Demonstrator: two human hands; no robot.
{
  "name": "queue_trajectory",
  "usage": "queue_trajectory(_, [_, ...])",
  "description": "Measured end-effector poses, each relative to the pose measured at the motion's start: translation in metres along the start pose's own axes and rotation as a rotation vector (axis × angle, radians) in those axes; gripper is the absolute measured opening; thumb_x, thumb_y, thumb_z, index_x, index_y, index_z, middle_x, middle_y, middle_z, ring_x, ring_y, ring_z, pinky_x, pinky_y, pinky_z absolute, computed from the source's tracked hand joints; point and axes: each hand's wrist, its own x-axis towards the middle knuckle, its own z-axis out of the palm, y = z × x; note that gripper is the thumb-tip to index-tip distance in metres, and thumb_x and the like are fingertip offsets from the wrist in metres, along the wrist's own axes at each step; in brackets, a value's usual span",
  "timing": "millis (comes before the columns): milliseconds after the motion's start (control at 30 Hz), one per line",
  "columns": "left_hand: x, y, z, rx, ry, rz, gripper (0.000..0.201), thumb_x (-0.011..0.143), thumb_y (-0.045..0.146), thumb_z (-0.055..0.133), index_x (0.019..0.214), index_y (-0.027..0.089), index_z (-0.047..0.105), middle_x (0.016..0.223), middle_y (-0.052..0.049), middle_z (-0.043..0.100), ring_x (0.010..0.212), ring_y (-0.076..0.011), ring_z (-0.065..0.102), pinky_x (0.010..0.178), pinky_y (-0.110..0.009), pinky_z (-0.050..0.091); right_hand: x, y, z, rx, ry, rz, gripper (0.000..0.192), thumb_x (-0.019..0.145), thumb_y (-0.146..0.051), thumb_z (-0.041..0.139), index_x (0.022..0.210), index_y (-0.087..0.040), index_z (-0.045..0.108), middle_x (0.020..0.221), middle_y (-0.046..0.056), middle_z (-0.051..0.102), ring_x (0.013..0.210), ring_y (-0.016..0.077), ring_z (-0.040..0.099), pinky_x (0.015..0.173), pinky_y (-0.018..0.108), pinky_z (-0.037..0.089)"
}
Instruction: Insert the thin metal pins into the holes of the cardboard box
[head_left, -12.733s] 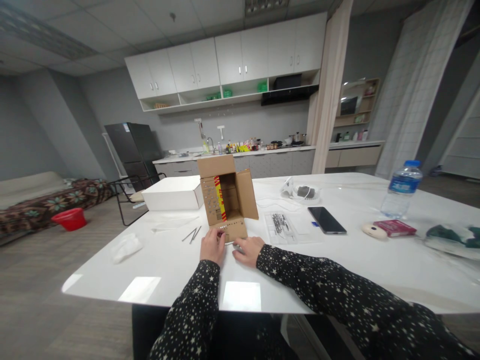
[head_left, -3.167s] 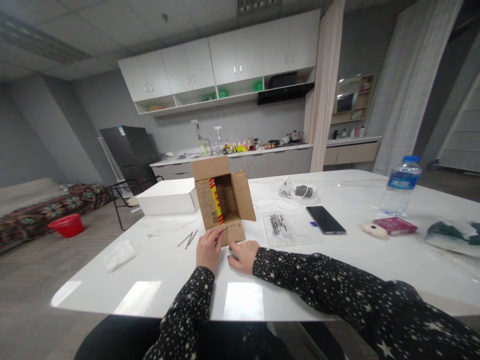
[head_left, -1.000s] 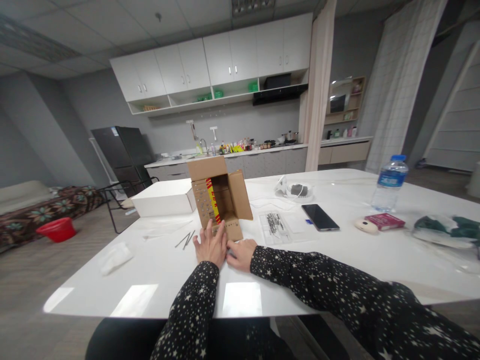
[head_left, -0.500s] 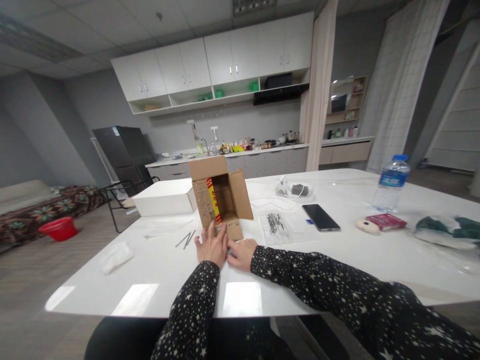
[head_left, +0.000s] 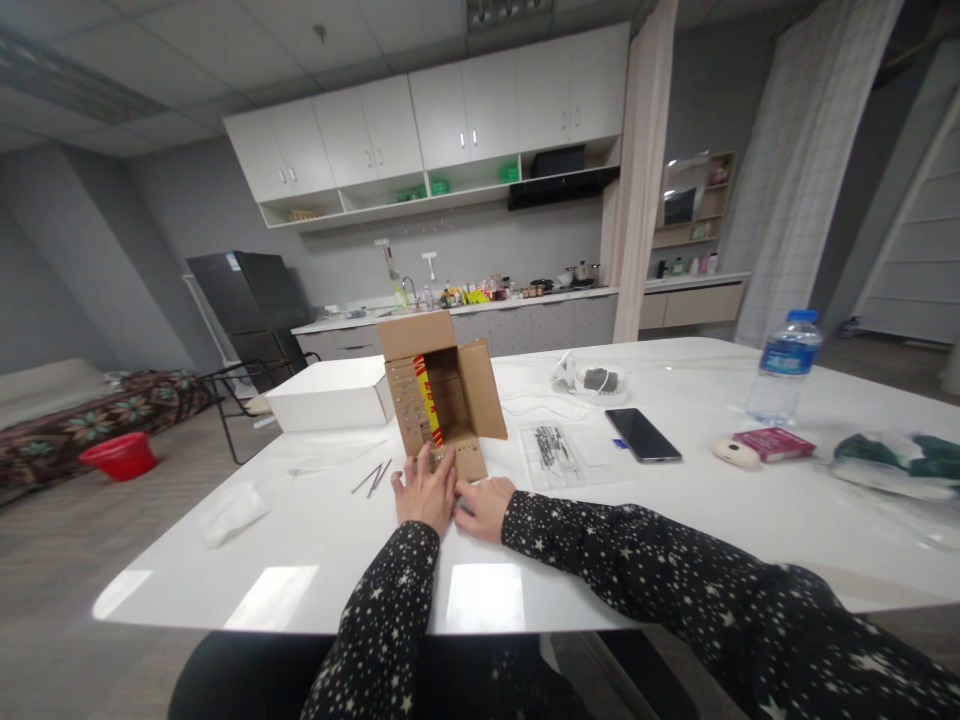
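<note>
We rest our left hand (head_left: 425, 495) flat, fingers spread, against the near flap of the open cardboard box (head_left: 439, 395), which stands near the middle of the white bench (head_left: 315, 540). Our right hand (head_left: 484, 506) lies just beside it; whether its grip holds anything we cannot tell. Loose nails (head_left: 373, 477) lie left of the box.

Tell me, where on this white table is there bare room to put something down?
The near edge of the table is bare, left of the hands up to the crumpled tissue. Bare too between the phone and the water bottle. It is crowded around the cardboard box, nails and clear packet.
</note>
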Motion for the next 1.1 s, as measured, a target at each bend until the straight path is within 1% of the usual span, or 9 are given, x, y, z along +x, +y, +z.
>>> queue_trajectory(300, [-0.001,-0.002,0.002,-0.036,0.063,0.051,0.035,0.087,0.029,0.045,0.118,0.033,0.06,0.132,-0.009,0.049,0.116,-0.0309,0.041,0.095,-0.053,0.028,0.001,0.001,0.001,0.009,-0.001,0.001,0.033,0.085,-0.044,0.04,0.101,-0.021,0.055,0.087,0.009,0.07,0.076,0.0236,0.065,0.065,0.031,0.041])
queue_trajectory(433, [-0.001,-0.003,0.0,-0.064,0.067,0.11,0.031,0.086,0.027,0.047,0.111,0.033,0.064,0.128,-0.008,0.052,0.113,-0.029,0.042,0.093,-0.05,0.029,0.0,0.0,-0.001,0.009,-0.009,0.006,0.033,0.085,-0.044,0.04,0.101,-0.021,0.056,0.087,0.01,0.07,0.076,0.0237,0.065,0.065,0.031,0.041])
queue_trajectory(567, [-0.001,-0.006,0.003,-0.114,0.052,0.186,0.026,0.087,0.028,0.048,0.104,0.033,0.067,0.122,-0.007,0.056,0.111,-0.0274,0.043,0.09,-0.046,0.031,-0.001,0.0,-0.002,-0.003,-0.004,0.003,0.033,0.085,-0.044,0.04,0.099,-0.02,0.058,0.084,0.01,0.07,0.075,0.024,0.066,0.063,0.031,0.042])
queue_trajectory(733, [-0.001,-0.01,0.01,-0.149,0.024,0.228,0.025,0.086,0.027,0.05,0.102,0.034,0.068,0.111,-0.007,0.058,0.104,-0.026,0.043,0.086,-0.043,0.032,-0.001,0.0,0.0,-0.022,0.04,-0.018,0.031,0.084,-0.041,0.04,0.092,-0.02,0.062,0.082,0.009,0.071,0.074,0.0235,0.067,0.062,0.03,0.043])
queue_trajectory(867, [-0.001,-0.011,0.012,-0.174,0.018,0.25,0.024,0.088,0.03,0.047,0.097,0.033,0.07,0.106,-0.007,0.058,0.099,-0.0245,0.044,0.084,-0.042,0.032,-0.002,-0.001,-0.001,-0.031,0.047,-0.032,0.031,0.085,-0.039,0.039,0.088,-0.019,0.063,0.081,0.008,0.071,0.072,0.023,0.067,0.061,0.03,0.044])
queue_trajectory(1100, [-0.001,-0.011,0.011,-0.2,-0.015,0.251,0.025,0.089,0.034,0.046,0.093,0.032,0.071,0.102,-0.006,0.059,0.098,-0.0234,0.043,0.085,-0.042,0.031,-0.003,-0.002,-0.003,-0.026,0.043,-0.034,0.032,0.086,-0.037,0.04,0.089,-0.018,0.065,0.08,0.008,0.071,0.07,0.0205,0.066,0.063,0.028,0.044])
